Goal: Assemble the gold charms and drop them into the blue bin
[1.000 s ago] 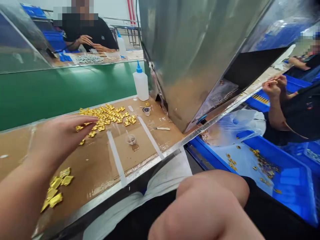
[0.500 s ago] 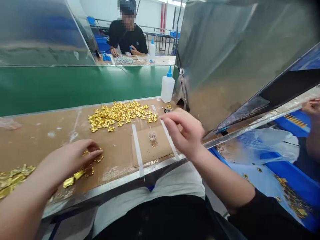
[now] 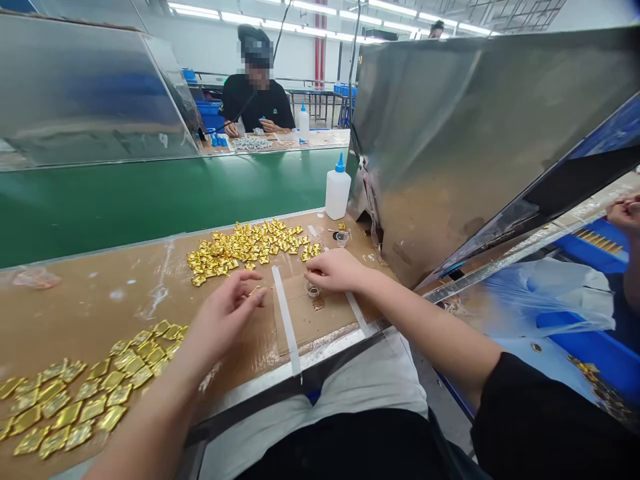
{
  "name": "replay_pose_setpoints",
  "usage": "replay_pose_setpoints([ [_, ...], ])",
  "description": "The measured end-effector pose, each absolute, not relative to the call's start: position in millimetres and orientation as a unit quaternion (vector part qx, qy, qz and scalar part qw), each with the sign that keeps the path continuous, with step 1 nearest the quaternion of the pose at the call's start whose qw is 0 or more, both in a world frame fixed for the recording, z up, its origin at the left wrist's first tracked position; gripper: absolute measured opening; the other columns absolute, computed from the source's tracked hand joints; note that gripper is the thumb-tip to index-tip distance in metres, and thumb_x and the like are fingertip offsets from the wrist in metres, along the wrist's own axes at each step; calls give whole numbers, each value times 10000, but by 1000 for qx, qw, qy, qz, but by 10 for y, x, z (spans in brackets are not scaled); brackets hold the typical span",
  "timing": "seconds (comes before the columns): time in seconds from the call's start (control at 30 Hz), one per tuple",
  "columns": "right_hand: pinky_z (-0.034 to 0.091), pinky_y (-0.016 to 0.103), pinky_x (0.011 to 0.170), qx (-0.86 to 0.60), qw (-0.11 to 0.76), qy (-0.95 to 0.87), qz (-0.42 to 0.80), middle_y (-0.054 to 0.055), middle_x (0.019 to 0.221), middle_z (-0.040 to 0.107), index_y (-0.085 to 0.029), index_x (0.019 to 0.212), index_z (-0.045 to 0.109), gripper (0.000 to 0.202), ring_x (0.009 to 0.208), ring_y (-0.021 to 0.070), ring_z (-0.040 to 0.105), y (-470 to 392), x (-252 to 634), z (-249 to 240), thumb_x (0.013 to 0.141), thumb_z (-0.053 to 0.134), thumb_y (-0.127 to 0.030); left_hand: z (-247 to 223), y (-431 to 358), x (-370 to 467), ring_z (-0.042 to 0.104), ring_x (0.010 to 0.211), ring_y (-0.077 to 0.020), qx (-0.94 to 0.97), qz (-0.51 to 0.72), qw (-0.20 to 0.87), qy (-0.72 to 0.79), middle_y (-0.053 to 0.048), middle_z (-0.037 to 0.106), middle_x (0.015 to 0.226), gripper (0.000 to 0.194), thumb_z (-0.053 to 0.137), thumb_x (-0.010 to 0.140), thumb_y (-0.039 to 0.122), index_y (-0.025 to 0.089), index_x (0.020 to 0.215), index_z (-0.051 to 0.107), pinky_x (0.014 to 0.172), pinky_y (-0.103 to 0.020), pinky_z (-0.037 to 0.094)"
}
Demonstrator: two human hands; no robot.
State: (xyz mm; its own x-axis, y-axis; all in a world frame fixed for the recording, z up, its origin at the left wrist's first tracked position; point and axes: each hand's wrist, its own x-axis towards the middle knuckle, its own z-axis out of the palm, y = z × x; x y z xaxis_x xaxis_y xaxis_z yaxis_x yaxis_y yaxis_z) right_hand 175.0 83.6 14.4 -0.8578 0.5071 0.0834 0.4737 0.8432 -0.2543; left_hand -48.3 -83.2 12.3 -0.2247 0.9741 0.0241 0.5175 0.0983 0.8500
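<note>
Left hand [image 3: 239,300] pinches a gold piece [image 3: 257,290] over the table [image 3: 90,313], near a gold heap [image 3: 245,247]. Right hand [image 3: 334,270] curls at a clear cup [image 3: 313,292]; whether it grips anything is hidden.

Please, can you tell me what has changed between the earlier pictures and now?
The right hand came up and forward to the small clear plastic cup. The left hand moved right, holding a small shiny gold piece. The white plastic bottle with blue cap stayed standing.
</note>
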Motion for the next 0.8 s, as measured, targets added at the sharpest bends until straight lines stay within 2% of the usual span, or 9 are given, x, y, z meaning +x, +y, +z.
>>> replay_pose_setpoints([
  [0.1, 185, 292, 613, -217, 75, -966, 116, 1, 705, 623, -191, 695, 507, 358, 646, 138, 423, 856, 1792, 175, 1015, 534, -352, -47, -777, -120, 491, 590, -128, 465, 494, 408, 611, -11, 671, 888, 500, 663, 964, 581, 216, 1305, 645, 519, -225, 368],
  [0.17, 198, 289, 613, -191, 86, -970, 122, -3, 700, 620, -194, 702, 500, 377, 646, 139, 445, 865, 1823, 163, 1034, 539, -368, -147, -802, 45, 418, 553, -103, 409, 526, 467, 581, -20, 654, 911, 588, 705, 932, 593, 207, 1370, 631, 465, -205, 308],
  [0.3, 221, 298, 627, -145, 126, -975, 113, 14, 763, 653, -198, 753, 536, 393, 698, 153, 521, 872, 1847, 85, 1082, 506, -412, -296, -891, 164, 455, 580, -91, 381, 531, 485, 581, -50, 687, 961, 693, 801, 874, 550, 191, 1439, 621, 486, -193, 352],
  [0.4, 203, 320, 622, -130, 137, -979, 80, 32, 784, 660, -196, 757, 540, 389, 702, 159, 525, 863, 1842, 61, 1088, 485, -393, -383, -912, 171, 524, 591, -92, 382, 540, 474, 581, -58, 716, 979, 652, 847, 840, 519, 183, 1372, 675, 542, -210, 433],
  [0.5, 186, 322, 610, -144, 140, -975, 95, 15, 720, 613, -195, 702, 492, 374, 658, 148, 473, 852, 1846, 70, 1047, 522, -338, -444, -908, 185, 561, 559, -93, 389, 530, 471, 588, -51, 732, 949, 578, 854, 836, 498, 183, 1298, 707, 542, -219, 452],
  [0.63, 206, 293, 602, -236, 193, -922, 237, -35, 602, 466, -196, 637, 420, 394, 597, 125, 386, 830, 1871, -21, 977, 576, -322, -468, -910, 205, 563, 515, -89, 397, 511, 463, 605, -51, 745, 931, 529, 853, 828, 501, 178, 1224, 715, 506, -214, 437],
  [0.8, 264, 278, 584, -361, 404, -691, 479, -56, 579, 362, -213, 609, 427, 472, 571, 117, 334, 607, 1925, -297, 960, 604, -476, -475, -925, 218, 571, 490, -108, 429, 471, 428, 641, -37, 745, 898, 471, 839, 833, 503, 195, 1165, 709, 440, -218, 401],
])
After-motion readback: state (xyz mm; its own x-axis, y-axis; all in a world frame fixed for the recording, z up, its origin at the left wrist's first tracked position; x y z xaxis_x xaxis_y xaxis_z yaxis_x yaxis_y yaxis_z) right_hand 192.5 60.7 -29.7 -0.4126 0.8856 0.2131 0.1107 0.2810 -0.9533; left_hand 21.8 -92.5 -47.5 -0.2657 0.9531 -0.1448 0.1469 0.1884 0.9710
